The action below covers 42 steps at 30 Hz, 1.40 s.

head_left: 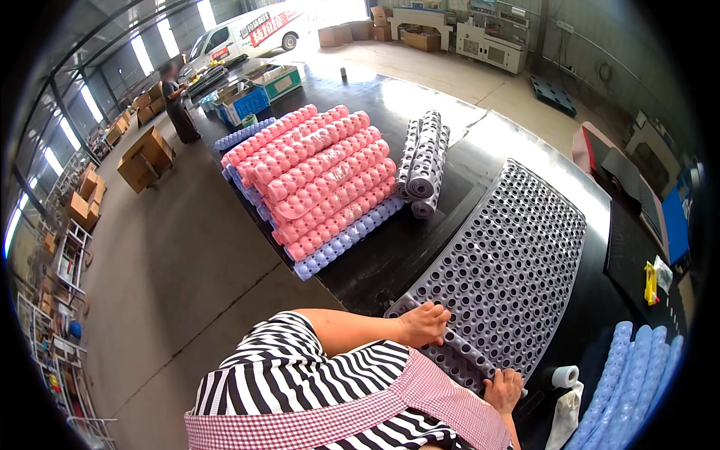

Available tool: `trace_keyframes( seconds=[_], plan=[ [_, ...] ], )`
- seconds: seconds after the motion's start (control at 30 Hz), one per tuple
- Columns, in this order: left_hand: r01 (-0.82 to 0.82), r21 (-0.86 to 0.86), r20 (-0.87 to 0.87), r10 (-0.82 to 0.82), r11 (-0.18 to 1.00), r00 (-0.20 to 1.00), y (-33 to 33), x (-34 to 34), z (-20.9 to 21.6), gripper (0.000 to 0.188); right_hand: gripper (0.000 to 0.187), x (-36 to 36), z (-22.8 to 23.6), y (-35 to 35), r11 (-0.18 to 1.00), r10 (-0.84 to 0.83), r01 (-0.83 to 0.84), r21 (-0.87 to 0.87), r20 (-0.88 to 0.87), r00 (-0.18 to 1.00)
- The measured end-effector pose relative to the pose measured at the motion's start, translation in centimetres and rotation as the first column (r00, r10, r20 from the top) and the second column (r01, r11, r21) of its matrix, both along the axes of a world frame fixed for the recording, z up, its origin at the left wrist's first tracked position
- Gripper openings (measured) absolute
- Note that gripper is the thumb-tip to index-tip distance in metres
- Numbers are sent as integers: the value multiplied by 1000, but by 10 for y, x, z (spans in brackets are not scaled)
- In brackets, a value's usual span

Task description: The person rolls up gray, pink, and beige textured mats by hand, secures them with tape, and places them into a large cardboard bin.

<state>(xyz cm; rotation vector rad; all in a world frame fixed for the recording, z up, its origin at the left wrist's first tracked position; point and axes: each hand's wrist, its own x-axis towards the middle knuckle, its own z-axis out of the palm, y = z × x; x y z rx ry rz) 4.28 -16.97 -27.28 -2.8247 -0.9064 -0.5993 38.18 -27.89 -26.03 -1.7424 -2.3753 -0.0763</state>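
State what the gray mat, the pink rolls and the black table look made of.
Gray mat: probably flexible plastic or rubber, glossy; its near edge curls over. Pink rolls: likely soft, shiny plastic; their bumps catch glints. Black table: smooth, reflecting bright light; material unclear.

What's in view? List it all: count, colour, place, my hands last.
Table: one, black, centre.
Patterned mat: one, grey, on table.
Rolls: several, pink, left of mat.
Rolls: several, violet-blue, beneath pink.
Rolls: several, grey, beside pink stack.
Rolls: several, light blue, lower right.
Small roll: one, white, lower right.
Packet: one, yellow, right.
Boxes: some, blue, green, far table.
Cartons: many, brown, floor.
Van: one, white, background.
Person: one, dark-clothed, upper left.
Left hand: one, bare, on mat.
Right hand: one, bare, on mat.
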Motion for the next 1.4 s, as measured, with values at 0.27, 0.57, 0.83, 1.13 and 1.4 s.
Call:
trace_keyframes(
  seconds=[0.27, 0.57, 0.83, 1.13, 1.4],
  plan=[
    [14, -250, 105, 12, 968, 994, 20, 1, 4, 34, 23, 8, -4, 23, 976, -208, 184, -114, -262, 942],
    [-293, -328, 213, 372, 898, 903, 56, 35, 8, 15, 20, 23, 0, 63, 960, -124, 209, 189, -384, 915],
    [-95, -188, 75, 111, 977, 991, 57, 29, -1, 13, 32, 19, -16, 40, 962, -175, 196, 188, -123, 977],
    [-274, -512, -204, 195, 814, 959, 11, 28, 19, 88, 90, -11, 1, 31, 943, -289, 274, -191, -55, 956],
    [-504, -562, -325, 385, 656, 864, 124, 88, 36, 88, 74, 27, -9, 159, 924, -346, 345, -165, 20, 938]
  ],
)
